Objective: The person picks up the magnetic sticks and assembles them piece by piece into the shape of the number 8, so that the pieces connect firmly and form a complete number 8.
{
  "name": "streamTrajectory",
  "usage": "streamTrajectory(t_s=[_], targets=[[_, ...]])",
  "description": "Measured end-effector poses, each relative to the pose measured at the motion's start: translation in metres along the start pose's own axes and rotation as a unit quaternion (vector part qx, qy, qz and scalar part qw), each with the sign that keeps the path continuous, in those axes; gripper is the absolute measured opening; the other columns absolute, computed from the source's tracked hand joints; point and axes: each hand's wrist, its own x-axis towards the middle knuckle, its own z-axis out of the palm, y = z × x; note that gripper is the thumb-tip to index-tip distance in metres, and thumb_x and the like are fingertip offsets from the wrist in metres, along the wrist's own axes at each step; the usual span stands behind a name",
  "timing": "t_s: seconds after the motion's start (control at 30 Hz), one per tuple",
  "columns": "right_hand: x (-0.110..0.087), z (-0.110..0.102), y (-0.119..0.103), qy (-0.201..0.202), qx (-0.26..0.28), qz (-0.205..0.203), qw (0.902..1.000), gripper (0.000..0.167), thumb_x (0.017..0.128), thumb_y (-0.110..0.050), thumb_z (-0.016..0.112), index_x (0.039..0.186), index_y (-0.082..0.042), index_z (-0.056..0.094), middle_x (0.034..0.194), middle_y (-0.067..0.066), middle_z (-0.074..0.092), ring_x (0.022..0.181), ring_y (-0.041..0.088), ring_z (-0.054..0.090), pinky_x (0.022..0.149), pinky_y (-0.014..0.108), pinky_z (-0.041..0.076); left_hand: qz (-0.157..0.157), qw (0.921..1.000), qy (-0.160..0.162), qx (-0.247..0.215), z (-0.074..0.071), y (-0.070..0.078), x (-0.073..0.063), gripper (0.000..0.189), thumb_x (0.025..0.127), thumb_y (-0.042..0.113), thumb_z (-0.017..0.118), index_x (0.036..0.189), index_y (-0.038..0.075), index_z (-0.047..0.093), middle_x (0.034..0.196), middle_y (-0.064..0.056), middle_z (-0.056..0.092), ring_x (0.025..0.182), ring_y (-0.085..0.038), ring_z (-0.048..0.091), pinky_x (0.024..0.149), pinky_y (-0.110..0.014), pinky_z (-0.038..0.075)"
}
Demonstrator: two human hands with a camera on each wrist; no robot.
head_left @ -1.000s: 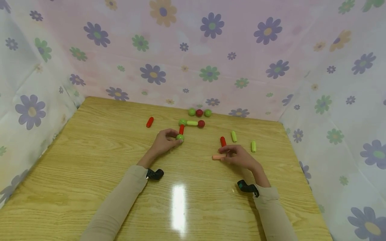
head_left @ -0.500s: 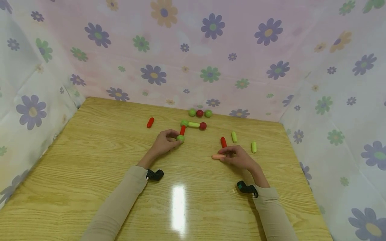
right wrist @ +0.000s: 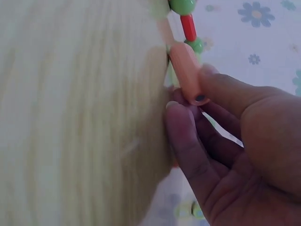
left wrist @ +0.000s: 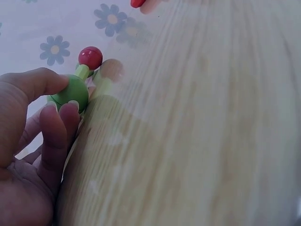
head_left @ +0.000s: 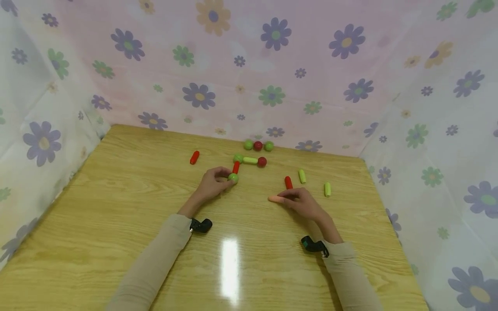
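Observation:
My left hand [head_left: 213, 183] pinches a green ball [head_left: 233, 178] between thumb and fingers, low over the table. A red rod [head_left: 236, 167] runs from that ball to a second green ball [head_left: 238, 158]. From there a yellow-green rod [head_left: 250, 160] leads to a dark red ball [head_left: 262, 162], making an L-shaped chain. My right hand [head_left: 305, 204] holds a peach rod [head_left: 276, 198] by its near end, pointing left. In the right wrist view the peach rod [right wrist: 186, 68] shows a dark round spot on its end. Another red rod [head_left: 288, 182] lies just beyond the right hand.
Two green balls [head_left: 248, 144] and a red ball [head_left: 258, 146] sit in a row at the table's back edge. A loose red rod [head_left: 194, 157] lies at left. Two yellow-green rods [head_left: 302, 176] lie at right. Flowered cloth [head_left: 272, 95] walls the wooden table.
My right hand has moved slightly left, carrying the peach rod with it. The chain's far part shifted slightly right early on, while my left hand stayed nearly in place on its green ball.

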Motion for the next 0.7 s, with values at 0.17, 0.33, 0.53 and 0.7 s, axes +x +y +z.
streamTrajectory(t_s=[0.17, 0.33, 0.53, 0.7], targets=[[0.003, 0.008, -0.005, 0.012, -0.004, 0.016, 0.9998, 0.027, 0.104, -0.021, 0.06, 0.117, -0.002, 0.074, 0.098, 0.009, 0.073, 0.069, 0.011, 0.053, 0.064, 0.026, 0.047, 0.01, 0.9999, 0.003, 0.012, 0.0, 0.0, -0.001, 0.034, 0.095, 0.019, 0.074, 0.124, 0.003, 0.065, 0.119, -0.016, 0.067, 0.08, -0.015, 0.064, 0.058, -0.024, 0.05], [0.006, 0.015, -0.007, 0.023, 0.004, 0.029, 0.9993, 0.029, 0.106, -0.023, 0.058, 0.118, -0.001, 0.073, 0.091, 0.008, 0.072, 0.068, 0.013, 0.055, 0.065, 0.026, 0.048, 0.009, 0.9999, 0.004, 0.006, 0.0, 0.001, -0.001, 0.035, 0.095, 0.019, 0.074, 0.125, 0.004, 0.065, 0.12, -0.016, 0.066, 0.079, -0.016, 0.063, 0.057, -0.025, 0.05], [0.015, 0.024, -0.009, 0.024, 0.031, 0.013, 0.9991, 0.026, 0.106, -0.018, 0.058, 0.118, 0.0, 0.072, 0.079, 0.009, 0.067, 0.064, 0.013, 0.054, 0.062, 0.026, 0.047, 0.008, 1.0, 0.004, -0.003, 0.0, 0.001, -0.002, 0.034, 0.095, 0.018, 0.074, 0.125, 0.004, 0.065, 0.12, -0.016, 0.066, 0.072, -0.016, 0.061, 0.053, -0.025, 0.049], [0.024, 0.032, -0.013, 0.017, 0.073, 0.014, 0.9971, 0.026, 0.106, -0.017, 0.057, 0.121, 0.001, 0.069, 0.091, 0.016, 0.07, 0.065, 0.013, 0.058, 0.062, 0.026, 0.051, 0.005, 1.0, 0.004, -0.001, 0.0, 0.0, -0.002, 0.034, 0.095, 0.018, 0.074, 0.125, 0.005, 0.065, 0.121, -0.015, 0.066, 0.073, -0.015, 0.062, 0.053, -0.025, 0.049]])
